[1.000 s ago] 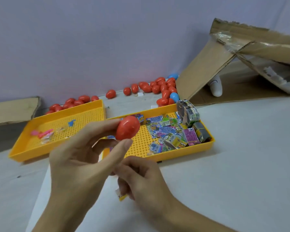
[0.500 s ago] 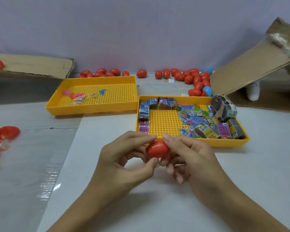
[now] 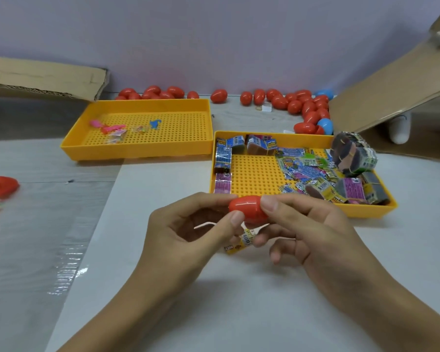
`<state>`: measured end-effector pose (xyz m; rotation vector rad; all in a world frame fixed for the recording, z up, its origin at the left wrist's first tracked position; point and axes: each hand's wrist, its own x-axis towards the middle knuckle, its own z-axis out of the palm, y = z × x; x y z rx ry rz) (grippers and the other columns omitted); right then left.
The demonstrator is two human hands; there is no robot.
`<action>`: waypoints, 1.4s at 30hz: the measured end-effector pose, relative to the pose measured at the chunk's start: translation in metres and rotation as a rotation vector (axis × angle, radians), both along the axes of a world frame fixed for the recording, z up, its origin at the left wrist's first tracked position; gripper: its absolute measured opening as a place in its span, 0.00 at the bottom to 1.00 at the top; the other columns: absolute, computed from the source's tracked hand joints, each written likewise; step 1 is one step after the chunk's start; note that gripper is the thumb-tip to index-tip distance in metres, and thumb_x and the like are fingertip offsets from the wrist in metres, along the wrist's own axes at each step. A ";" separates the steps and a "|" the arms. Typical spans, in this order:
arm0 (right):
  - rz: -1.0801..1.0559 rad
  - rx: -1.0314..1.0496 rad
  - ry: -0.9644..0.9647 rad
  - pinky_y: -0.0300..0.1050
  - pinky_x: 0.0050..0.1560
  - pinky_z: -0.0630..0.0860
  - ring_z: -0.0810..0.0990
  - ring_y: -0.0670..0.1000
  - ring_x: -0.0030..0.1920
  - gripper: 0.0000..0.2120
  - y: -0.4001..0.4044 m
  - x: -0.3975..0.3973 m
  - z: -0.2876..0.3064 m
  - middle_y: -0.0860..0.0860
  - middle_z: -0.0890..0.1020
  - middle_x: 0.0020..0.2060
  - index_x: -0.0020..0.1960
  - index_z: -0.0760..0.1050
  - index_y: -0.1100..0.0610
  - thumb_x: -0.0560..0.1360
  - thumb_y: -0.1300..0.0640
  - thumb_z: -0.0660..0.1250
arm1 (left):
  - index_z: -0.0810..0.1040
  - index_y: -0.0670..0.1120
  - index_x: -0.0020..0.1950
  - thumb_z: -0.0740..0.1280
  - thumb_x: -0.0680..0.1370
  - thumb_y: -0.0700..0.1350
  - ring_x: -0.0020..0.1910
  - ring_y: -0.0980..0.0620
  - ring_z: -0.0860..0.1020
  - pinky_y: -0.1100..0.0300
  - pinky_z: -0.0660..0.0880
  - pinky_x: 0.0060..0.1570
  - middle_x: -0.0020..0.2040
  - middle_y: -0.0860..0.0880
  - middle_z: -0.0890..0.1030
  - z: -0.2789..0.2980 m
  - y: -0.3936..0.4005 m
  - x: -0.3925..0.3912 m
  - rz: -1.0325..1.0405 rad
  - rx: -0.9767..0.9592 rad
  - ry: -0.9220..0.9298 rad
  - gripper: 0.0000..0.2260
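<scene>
Above the white tabletop (image 3: 239,313), my left hand (image 3: 188,240) and right hand (image 3: 313,237) pinch a glossy red plastic egg capsule (image 3: 247,208) by its 2 ends. A small printed paper packet (image 3: 244,241) sits just beneath it against my right fingers. The yellow perforated plastic tray (image 3: 366,212) lies just beyond.

Left hand (image 3: 188,232): forearm in from 7 o'clock, palm facing 3, my thumb and forefinger pinching the 9 o'clock end of the red egg (image 3: 248,208). Right hand (image 3: 315,235): forearm in from 4 o'clock, forefinger on top, gripping the 3 o'clock end. Remaining fingers loosely curled.
</scene>
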<state>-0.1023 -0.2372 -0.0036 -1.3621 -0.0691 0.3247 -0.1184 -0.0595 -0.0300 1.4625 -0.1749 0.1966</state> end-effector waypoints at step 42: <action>0.081 -0.135 0.095 0.38 0.21 0.68 0.79 0.48 0.31 0.18 -0.004 -0.001 0.007 0.57 0.85 0.40 0.46 0.85 0.60 0.63 0.48 0.73 | 0.80 0.43 0.61 0.75 0.70 0.34 0.56 0.44 0.82 0.57 0.80 0.53 0.55 0.47 0.84 -0.004 -0.002 -0.004 -0.051 0.144 -0.179 0.20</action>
